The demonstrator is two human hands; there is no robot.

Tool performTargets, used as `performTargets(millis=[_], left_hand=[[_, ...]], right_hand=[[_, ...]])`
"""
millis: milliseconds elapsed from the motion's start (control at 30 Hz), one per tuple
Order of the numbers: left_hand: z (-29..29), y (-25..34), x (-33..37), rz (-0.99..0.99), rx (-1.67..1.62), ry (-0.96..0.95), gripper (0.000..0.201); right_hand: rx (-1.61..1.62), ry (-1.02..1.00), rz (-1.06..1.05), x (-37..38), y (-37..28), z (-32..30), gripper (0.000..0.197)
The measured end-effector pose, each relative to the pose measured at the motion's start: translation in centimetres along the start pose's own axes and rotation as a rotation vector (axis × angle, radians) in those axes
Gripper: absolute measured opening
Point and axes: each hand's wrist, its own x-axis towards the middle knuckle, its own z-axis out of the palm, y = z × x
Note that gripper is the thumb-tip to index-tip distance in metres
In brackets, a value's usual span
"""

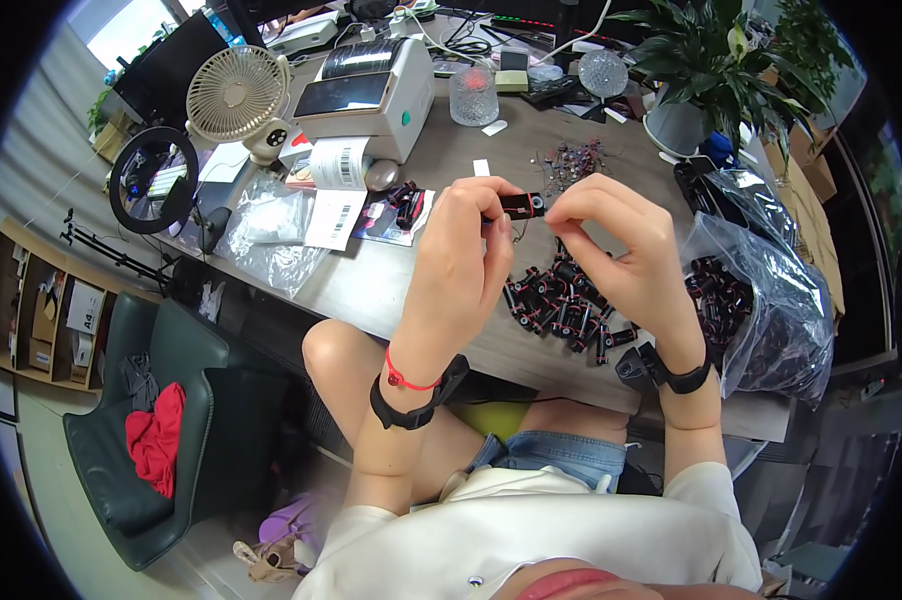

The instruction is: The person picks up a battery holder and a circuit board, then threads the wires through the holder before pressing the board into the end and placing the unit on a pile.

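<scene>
My left hand (456,245) is raised over the desk, its fingers closed on a small black-and-red cylindrical part (522,206) with a round light end. Close by that end, my right hand (626,235) has thumb and forefinger pinched together; whatever lies between them is too small to make out. Beneath the hands is a heap of similar black-and-red parts (569,305). Farther back lies a tangle of tiny components with thin reddish wires (576,160). A clear plastic bag (786,320) at the right holds more of the black-and-red parts.
A label printer (406,110) with printed labels hanging out, a beige fan (239,95) and a ring light (121,185) stand at the left. Behind are a textured glass (474,97) and a potted plant (676,125). A green armchair (241,400) is at the lower left.
</scene>
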Motion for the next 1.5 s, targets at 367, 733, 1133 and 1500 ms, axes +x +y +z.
performTargets(millis=[367,733,1133,1500], left_hand=[[0.2,-0.3,0.0,0.103,0.08,0.066,0.019],[0.2,-1.0,0.0,0.043,0.229,0.151,0.006],[0.0,-1.0,0.0,-0.385,-0.099,0.131,0.009],[-0.7,-0.5,0.4,-0.029,0.025,-0.051,0.033]], right_hand=[[0.597,0.103,0.442,0.0,-0.4,1.5,0.017],[0.155,0.15,0.251,-0.3,0.8,2.3,0.02],[0.099,0.076,0.326,-0.1,0.9,1.3,0.018],[0.179,0.02,0.326,0.1,0.7,0.7,0.02]])
